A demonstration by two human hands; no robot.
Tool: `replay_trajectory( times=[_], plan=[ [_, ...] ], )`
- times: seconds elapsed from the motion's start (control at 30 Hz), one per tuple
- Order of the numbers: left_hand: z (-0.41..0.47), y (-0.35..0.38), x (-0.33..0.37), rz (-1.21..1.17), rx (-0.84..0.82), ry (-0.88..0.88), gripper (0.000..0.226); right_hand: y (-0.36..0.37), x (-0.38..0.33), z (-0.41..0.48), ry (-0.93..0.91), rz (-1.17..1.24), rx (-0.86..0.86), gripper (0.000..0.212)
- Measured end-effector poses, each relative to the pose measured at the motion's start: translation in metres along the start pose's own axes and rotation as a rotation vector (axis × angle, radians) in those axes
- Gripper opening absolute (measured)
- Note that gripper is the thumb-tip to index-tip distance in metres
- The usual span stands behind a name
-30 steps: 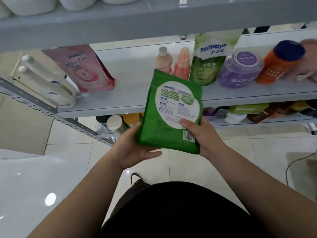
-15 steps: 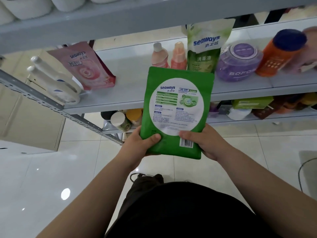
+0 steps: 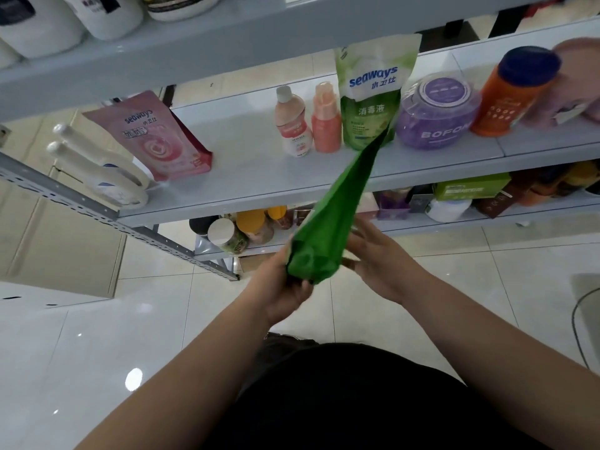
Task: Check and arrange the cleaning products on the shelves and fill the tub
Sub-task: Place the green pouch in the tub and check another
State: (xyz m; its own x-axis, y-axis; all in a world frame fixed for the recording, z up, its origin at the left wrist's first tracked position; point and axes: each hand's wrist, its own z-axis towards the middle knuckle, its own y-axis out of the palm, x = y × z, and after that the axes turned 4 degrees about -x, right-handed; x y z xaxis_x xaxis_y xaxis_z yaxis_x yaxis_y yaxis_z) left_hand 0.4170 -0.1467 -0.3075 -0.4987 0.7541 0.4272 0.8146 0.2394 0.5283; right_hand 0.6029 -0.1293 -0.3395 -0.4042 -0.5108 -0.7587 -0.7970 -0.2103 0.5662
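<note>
A green refill pouch [image 3: 334, 216] is in front of the middle shelf [image 3: 259, 190], turned edge-on with its base toward me. My left hand [image 3: 285, 287] grips the pouch's base from below. My right hand [image 3: 380, 264] is beside the pouch with its fingers spread and straight, close to the pouch's right side; whether it touches is unclear. On the shelf stand a pink Seaways pouch [image 3: 152, 138], two small pink bottles [image 3: 308, 121], a light-green Seaways pouch [image 3: 373, 95], a purple BOFON jar [image 3: 435, 115] and an orange bottle [image 3: 513, 92] with a blue cap.
Two white bottles [image 3: 97, 170] lie at the shelf's left end. The lower shelf holds jars [image 3: 227, 235] and boxes [image 3: 467, 190]. White containers [image 3: 65, 21] stand on the top shelf. A perforated metal upright [image 3: 113, 219] runs down left. A white tub edge [image 3: 48, 319] sits lower left on the tiled floor.
The green pouch has turned from label-facing to edge-on. My right hand has let go of it and opened; my left hand still holds its base.
</note>
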Motion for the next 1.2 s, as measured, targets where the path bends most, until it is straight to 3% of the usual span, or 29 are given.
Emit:
replay_trajectory(
  times=[0.07,0.17,0.23,0.33,0.4,0.5,0.6,0.73,0.87,0.93,1.0,1.2],
  plan=[
    [-0.003,0.01,-0.007,0.011,-0.14,-0.143,0.03,0.004,0.007,0.001,0.012,0.038,-0.05,0.101],
    [-0.004,0.008,-0.009,0.081,-0.25,-0.136,0.045,0.01,0.006,-0.002,-0.062,0.085,-0.028,0.086],
    [-0.003,0.0,-0.001,0.07,-0.163,-0.067,0.044,0.009,0.0,-0.002,-0.12,0.033,0.087,0.067],
    [-0.01,-0.012,0.023,0.087,-0.074,0.007,0.052,0.004,-0.003,-0.001,-0.089,-0.034,0.261,0.067],
    [-0.014,-0.018,0.033,0.323,0.003,0.101,0.053,0.002,-0.002,-0.001,-0.038,-0.055,0.328,0.055],
    [-0.008,-0.025,0.031,0.605,0.226,0.274,0.027,0.008,-0.006,-0.005,0.039,-0.118,0.28,0.038],
    [-0.002,-0.03,0.023,0.361,0.369,0.286,0.016,0.019,-0.014,-0.011,-0.002,-0.086,0.091,0.046],
    [-0.002,-0.039,0.008,0.184,0.276,0.148,0.018,0.026,-0.019,-0.017,-0.047,-0.098,-0.112,0.051],
    [-0.003,-0.042,-0.003,0.134,0.154,0.14,0.029,0.031,-0.012,-0.015,-0.049,-0.125,-0.155,0.057],
    [-0.004,-0.044,-0.004,0.111,0.204,0.144,0.023,0.031,-0.01,-0.013,-0.025,-0.114,-0.158,0.078],
    [-0.007,-0.046,-0.003,0.047,0.265,0.18,0.018,0.031,-0.01,-0.012,0.0,-0.103,-0.145,0.084],
    [-0.015,-0.055,0.001,0.096,0.321,0.362,0.015,0.033,-0.008,0.001,0.089,-0.231,0.051,0.029]
  ],
)
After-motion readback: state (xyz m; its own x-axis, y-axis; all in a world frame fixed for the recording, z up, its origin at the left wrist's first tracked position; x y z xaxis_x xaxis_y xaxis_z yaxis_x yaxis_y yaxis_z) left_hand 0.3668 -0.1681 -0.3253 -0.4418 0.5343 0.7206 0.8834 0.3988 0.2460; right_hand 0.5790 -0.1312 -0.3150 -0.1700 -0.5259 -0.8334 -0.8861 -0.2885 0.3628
